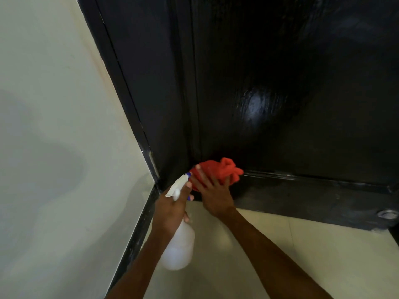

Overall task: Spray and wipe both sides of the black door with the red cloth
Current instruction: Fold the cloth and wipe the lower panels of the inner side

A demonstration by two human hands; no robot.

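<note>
The right hand [212, 190] presses the red cloth [218, 170] flat against the bottom of the black door [280, 93], low in the corner where the door meets its frame [138, 83]. Its grip is loose and spread: the fingers lie mostly straight over the bunched cloth, which bulges out past the fingertips toward the upper right, with the palm sitting below and behind the cloth. The cloth touches the door just above a darker horizontal strip [302, 197] running along the door's foot.

The left hand [172, 210] has a closed grip around the neck of a spray bottle [179, 249], fingers curled round it, with one finger near the white trigger head. The nozzle, with its blue tip, points up toward the cloth and lies just beside the right hand's fingers. The bottle is translucent white; how much liquid it holds cannot be told.

The two hands sit close together in the corner. To the left a pale wall [54, 126] closes in, edged by a dark skirting [138, 229] along the floor. The cream tiled floor [313, 251] opens out to the right, and the door's glossy face stretches wide above and to the right of the cloth. A small round metal fitting [387, 213] sits low at the far right.
</note>
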